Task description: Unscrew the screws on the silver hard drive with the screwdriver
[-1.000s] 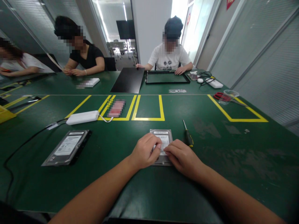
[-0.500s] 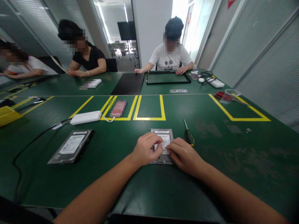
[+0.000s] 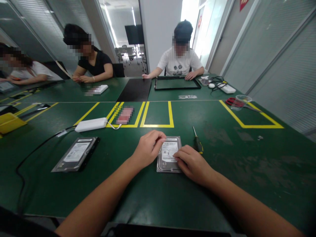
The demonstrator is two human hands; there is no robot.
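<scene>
A silver hard drive [image 3: 170, 148] with a white label lies flat on the green table in front of me. At its upper left corner is my left hand [image 3: 150, 146], thumb and forefinger pinched together; whatever lies between those fingertips is too small to make out. My right hand [image 3: 191, 161] is closed against the drive's right edge, its curled fingertips touching the label side. Just beyond that hand rests a screwdriver [image 3: 197, 143] with a dark green and yellow handle, its shaft pointing away. Farther left lies a second hard drive [image 3: 75, 154], label up.
A white power strip [image 3: 91, 124] with a black cable lies at the left, near a blurred pink object [image 3: 125, 115]. Yellow tape [image 3: 158, 125] marks the table. At the right are red-handled scissors [image 3: 230, 101] and a clear cup [image 3: 243, 102]. Across sits a person [image 3: 181, 62] with a black frame [image 3: 177, 89].
My left hand has moved from over the middle of the drive up and left to its corner, uncovering more of the label. My right hand stays at the right edge.
</scene>
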